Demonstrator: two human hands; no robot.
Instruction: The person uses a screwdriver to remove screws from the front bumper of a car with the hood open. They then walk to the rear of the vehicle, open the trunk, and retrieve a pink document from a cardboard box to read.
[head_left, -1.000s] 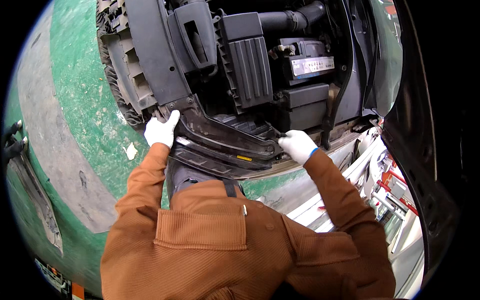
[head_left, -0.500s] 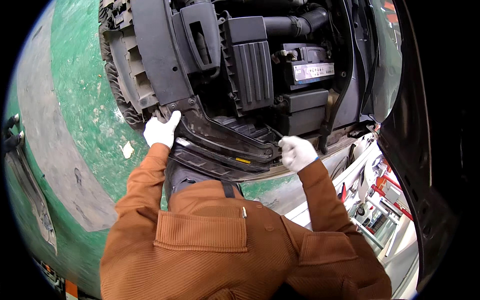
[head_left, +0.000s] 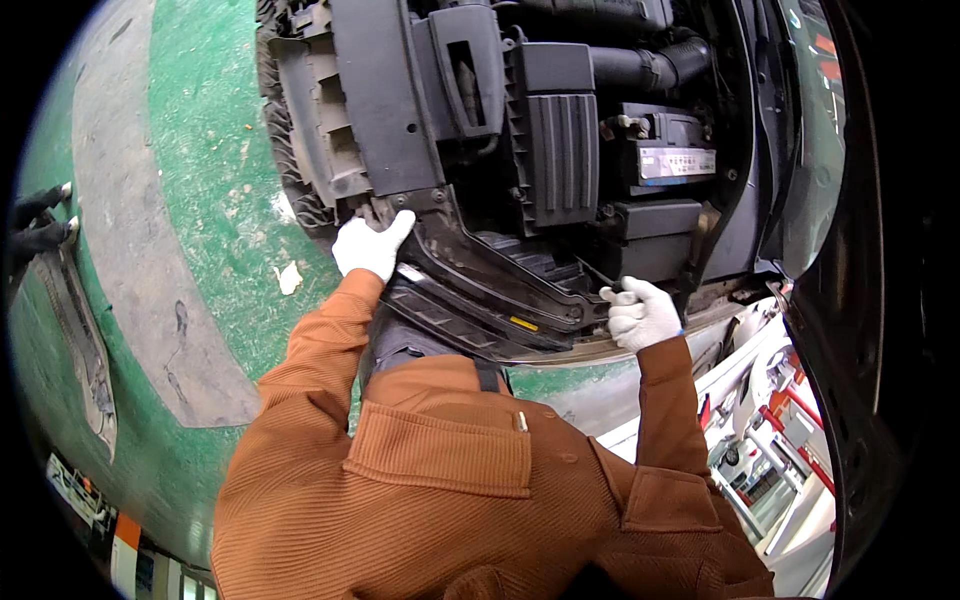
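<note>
My gloved left hand [head_left: 372, 247] grips the front edge of the car's black front panel [head_left: 480, 268], at its left end beside two bolts, thumb raised along the top. My gloved right hand [head_left: 640, 312] is closed at the panel's right corner, near a thin rod in the engine bay; what its fingers hold is hidden or too small to make out. Above my hands are the black ribbed air filter box [head_left: 558, 160], the battery [head_left: 668, 160] with a pale label and a black box [head_left: 655, 245] below it.
The raised dark hood [head_left: 840, 380] borders the right. A green floor [head_left: 210, 230] with a grey stripe lies left, holding a long detached trim part [head_left: 70, 330]. Another person's dark-clad legs [head_left: 35, 220] are at the far left. White and red equipment [head_left: 775, 440] shows lower right.
The car and both hands appear farther right in the picture as the view shifts. My right hand has turned and moved slightly rightward along the panel corner; my left hand keeps its hold.
</note>
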